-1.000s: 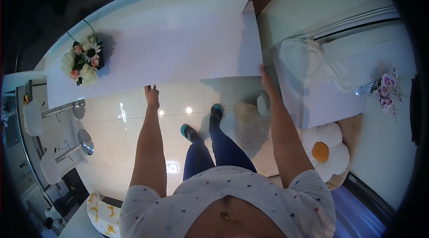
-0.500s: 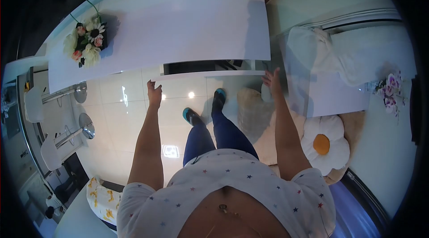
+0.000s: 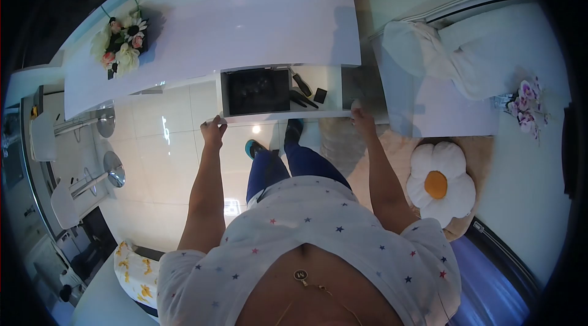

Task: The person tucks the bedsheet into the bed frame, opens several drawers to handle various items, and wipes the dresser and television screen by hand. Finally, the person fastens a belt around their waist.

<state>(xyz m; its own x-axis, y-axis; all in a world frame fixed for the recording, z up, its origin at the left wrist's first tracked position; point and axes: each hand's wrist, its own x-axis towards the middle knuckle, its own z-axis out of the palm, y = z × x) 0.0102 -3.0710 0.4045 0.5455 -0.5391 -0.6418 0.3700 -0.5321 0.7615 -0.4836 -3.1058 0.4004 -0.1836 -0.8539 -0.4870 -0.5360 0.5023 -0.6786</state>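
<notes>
A white drawer (image 3: pixel 275 116) stands out from the long white cabinet (image 3: pixel 245 38). At the left end of its front, my left hand (image 3: pixel 212 130) has its fingers closed on the front's edge. My right hand (image 3: pixel 362 119) grips the front near its right end, fingers bent over the edge. Inside the drawer lie a large black flat item (image 3: pixel 257 90), a dark-handled tool (image 3: pixel 301 84), a small black square (image 3: pixel 320 95) and some black pieces (image 3: pixel 302 100) beside them.
Artificial flowers (image 3: pixel 125 44) stand on the cabinet's left part. To the right are a white unit (image 3: pixel 441 105) with a white cloth (image 3: pixel 416 50) and orchids (image 3: pixel 528 105). A flower-shaped cushion (image 3: pixel 440 185) lies below it; two white stools (image 3: pixel 64 206) are at left.
The drawer has come further out toward me, showing more of its contents. My left hand has closed on its front, and my right hand has moved slightly down and left with it.
</notes>
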